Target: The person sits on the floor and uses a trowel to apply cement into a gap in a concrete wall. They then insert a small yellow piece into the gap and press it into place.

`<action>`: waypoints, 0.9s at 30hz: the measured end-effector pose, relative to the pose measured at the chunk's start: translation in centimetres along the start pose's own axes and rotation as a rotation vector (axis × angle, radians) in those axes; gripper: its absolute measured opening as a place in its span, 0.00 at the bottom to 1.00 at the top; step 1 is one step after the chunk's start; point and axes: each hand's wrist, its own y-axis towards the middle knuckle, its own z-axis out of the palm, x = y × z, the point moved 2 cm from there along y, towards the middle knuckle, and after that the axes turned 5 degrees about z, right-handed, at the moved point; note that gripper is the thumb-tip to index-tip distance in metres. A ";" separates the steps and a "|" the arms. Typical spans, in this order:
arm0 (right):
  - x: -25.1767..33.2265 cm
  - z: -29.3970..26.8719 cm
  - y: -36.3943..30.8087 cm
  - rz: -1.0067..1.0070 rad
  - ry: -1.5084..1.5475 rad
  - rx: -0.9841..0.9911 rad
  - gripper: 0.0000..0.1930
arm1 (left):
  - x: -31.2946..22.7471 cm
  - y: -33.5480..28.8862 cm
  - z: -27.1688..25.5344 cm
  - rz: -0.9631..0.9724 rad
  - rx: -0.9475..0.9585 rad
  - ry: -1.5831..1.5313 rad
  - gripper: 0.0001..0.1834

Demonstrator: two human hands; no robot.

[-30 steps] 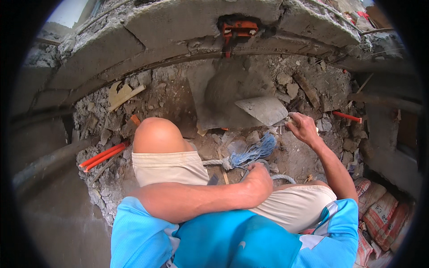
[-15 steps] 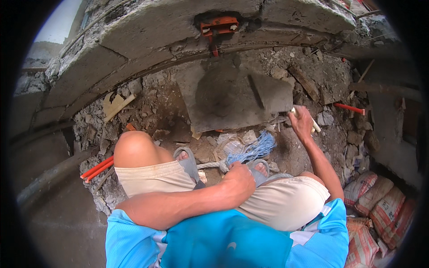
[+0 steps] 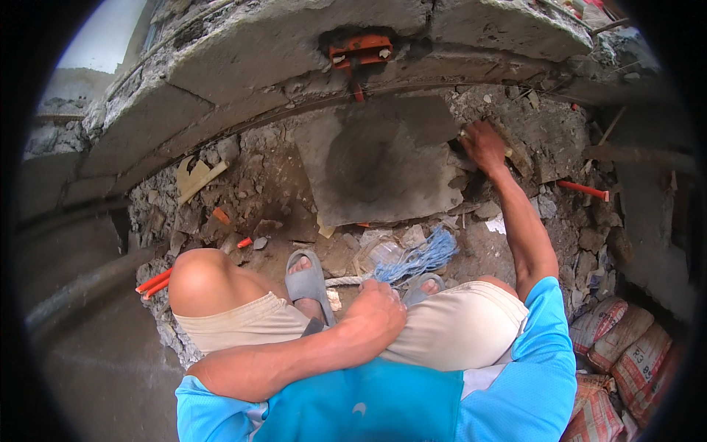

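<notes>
My right hand is closed around a short cream-coloured bar, at the right edge of a flat grey board. Only bits of the bar show on either side of the fingers. A dark wet patch covers the board's middle. Between my knees my left hand is curled, its fingertips mostly hidden, so what it holds, if anything, cannot be made out. Just beyond it lie a bundle of frayed blue fibres and a length of whitish rope.
A low concrete beam with an orange metal bracket runs across the far side. Rubble surrounds the board. Orange pipes lie at left, another orange pipe at right. Stacked sacks stand at lower right.
My right hand has moved away from me, up along the board's right side, with the cream bar. My left hand has shifted slightly left and nearer. A dark strip on the board no longer shows.
</notes>
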 end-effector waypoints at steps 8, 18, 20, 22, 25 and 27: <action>3.8 -3.1 -1.8 -0.163 0.031 0.109 0.15 | -0.2 1.3 0.4 0.007 0.040 0.004 0.12; 1.6 -4.4 -9.4 0.058 0.044 0.259 0.15 | -0.3 0.6 -0.1 0.060 0.014 0.042 0.12; 3.2 -2.8 -9.0 0.019 0.100 0.205 0.16 | -0.3 0.6 -0.1 0.046 0.038 0.043 0.12; 4.4 -0.6 -9.2 0.067 0.178 0.152 0.18 | -0.2 1.0 0.0 0.054 0.062 0.039 0.12; 8.2 0.8 -8.2 0.222 0.316 0.235 0.18 | 0.2 0.7 -0.1 0.038 0.061 0.022 0.12; 9.2 0.8 -8.4 0.297 0.335 0.298 0.18 | 0.0 0.7 -0.1 0.026 0.061 0.018 0.12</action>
